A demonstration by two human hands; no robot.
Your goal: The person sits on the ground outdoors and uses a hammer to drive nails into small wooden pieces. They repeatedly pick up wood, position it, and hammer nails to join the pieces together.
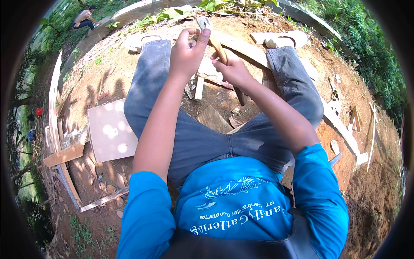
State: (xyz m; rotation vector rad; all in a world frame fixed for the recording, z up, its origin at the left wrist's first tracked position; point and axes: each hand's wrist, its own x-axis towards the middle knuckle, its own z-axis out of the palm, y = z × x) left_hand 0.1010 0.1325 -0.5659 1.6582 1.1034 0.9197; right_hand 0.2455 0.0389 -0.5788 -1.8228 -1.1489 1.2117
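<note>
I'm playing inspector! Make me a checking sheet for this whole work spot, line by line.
Surface: brown dirt ground, patches of sun and shade.
Job's things: wooden-handled tool with a metal head, held up off the ground.
Clutter: pale flat board and short plank at left, long wood strip at right.
Hands: right hand grips the handle; left hand is at the metal head, grip unclear.
Cables: nothing seen.
Surroundings: green plants; another person, far upper left.
</note>
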